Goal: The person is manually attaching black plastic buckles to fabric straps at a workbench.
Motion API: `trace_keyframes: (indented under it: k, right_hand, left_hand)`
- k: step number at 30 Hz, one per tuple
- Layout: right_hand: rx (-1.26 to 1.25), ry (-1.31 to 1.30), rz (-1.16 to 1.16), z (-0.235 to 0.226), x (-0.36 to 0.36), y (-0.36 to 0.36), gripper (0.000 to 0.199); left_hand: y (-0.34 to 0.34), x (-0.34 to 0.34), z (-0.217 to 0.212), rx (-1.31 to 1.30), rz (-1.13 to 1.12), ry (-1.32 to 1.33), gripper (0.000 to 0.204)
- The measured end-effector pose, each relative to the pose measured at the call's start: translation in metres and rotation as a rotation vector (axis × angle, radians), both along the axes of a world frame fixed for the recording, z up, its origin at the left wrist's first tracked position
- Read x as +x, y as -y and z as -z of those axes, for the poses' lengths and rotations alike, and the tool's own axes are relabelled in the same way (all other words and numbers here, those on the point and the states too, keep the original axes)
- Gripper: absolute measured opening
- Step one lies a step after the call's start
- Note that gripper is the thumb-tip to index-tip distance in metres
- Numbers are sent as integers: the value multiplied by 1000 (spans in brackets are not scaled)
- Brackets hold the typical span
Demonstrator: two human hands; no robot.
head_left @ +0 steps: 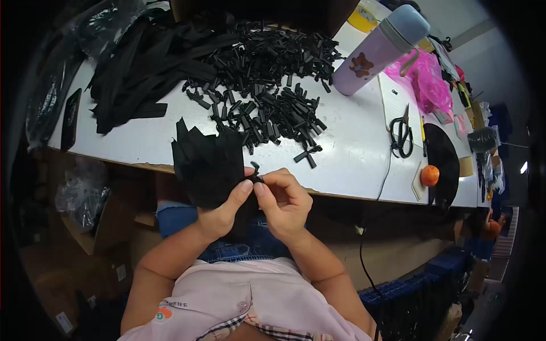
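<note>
Both hands meet thumb to thumb: the left hand (223, 213) and the right hand (289, 206) are each nearly closed, pinching a small black piece (256, 178) between them. The opposed thumbs probably steady something too little for one grip. A fan of black strips (207, 162) stands up beside the left hand's thumb, apparently carried by that hand; the fingers behind it are hidden, so I cannot tell just how.

Just beyond the hands lies a loose pile of black clips (278, 113) — likely kept there for an easy reach — and farther off, ahead and left of the left hand, more long black strips (133, 74) lie heaped.

The hands work at the near edge of the counter (348, 162), over the lap, which seems to give the wrists room below. Right of the right hand the white top is bare as far as the scissors (401, 137) and the orange fruit (430, 175); the lilac bottle (375, 51) stands ahead and to the right. Forward room is tightest — the clips crowd it.
</note>
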State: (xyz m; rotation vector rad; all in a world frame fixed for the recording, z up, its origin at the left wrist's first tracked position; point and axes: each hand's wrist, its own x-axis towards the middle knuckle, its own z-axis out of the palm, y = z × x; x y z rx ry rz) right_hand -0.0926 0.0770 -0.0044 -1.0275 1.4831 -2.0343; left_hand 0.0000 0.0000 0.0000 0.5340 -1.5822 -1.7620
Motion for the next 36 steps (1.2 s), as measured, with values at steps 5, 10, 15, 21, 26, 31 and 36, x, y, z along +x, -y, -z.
trace_keyframes:
  k: [5,10,15,21,26,31,36]
  right_hand:
    - [104,333,-193,-9,-12,-3,7]
    - [159,475,-293,-10,-19,-6,7]
    - [243,678,-448,-11,-27,-7,7]
    - [198,746,-443,-9,-26,-8,8]
    - [168,641,-377,-9,-22,-7,6]
    - [58,-44,1,6,-7,-2,6]
    - [108,-204,10,6,-8,-6,5]
  left_hand:
    - [3,3,-6,70,53,3,21]
    - [7,4,-6,111,103,17,22]
    - [9,3,-5,137,156,-3,23]
    - [9,2,-6,106,188,21,22]
    - [6,3,-4,71,169,6,23]
    - [-2,-3,-3,143,80,13,23]
    - [-4,-3,-6,170,42,-8,23]
